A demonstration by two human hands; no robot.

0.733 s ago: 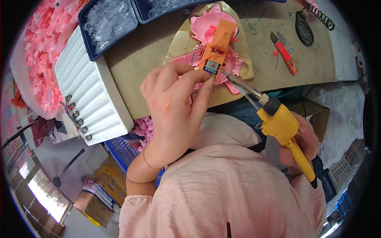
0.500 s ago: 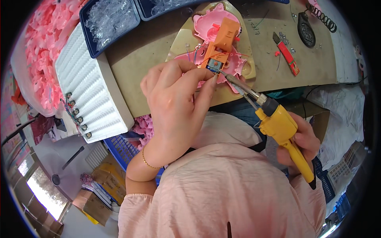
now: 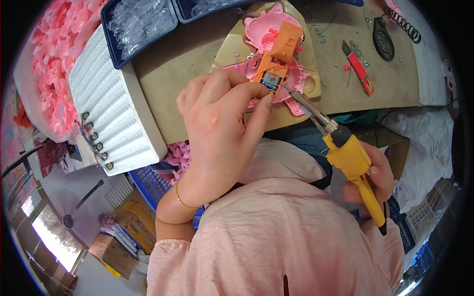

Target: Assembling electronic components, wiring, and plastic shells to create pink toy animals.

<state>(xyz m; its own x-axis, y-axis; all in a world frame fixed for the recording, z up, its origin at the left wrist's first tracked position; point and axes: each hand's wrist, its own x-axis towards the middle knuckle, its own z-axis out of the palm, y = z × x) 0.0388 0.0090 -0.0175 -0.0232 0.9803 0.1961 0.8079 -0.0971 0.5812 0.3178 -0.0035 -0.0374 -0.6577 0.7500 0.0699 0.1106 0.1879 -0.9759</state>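
Note:
My right hand (image 3: 377,175) is wrapped round the yellow handle of a soldering gun (image 3: 348,155). The gun's metal tip points up and left, close by a small motor (image 3: 271,80) set in an orange plastic housing (image 3: 285,43). Thumb and forefinger of my left hand (image 3: 217,111) are pinched together at the motor's near edge; what lies between them is too small to make out, perhaps a thin wire. Beneath the housing are pink plastic shell halves (image 3: 261,29), lying in a tan, rounded fixture (image 3: 310,49). Thin wires run out beside the motor.
On the bench's right lie a red utility knife (image 3: 359,69), a black oval holder (image 3: 383,40) and a coiled spring (image 3: 402,23). Blue bins (image 3: 117,61) of clear plastic parts stand at the back. A white foam tray (image 3: 143,118) and heaped pink parts (image 3: 64,54) are leftward.
The soldering gun's tip has shifted slightly right, from over the motor's near edge to beside it. My left hand keeps its pinch. The whole bench view has slid a little rightward.

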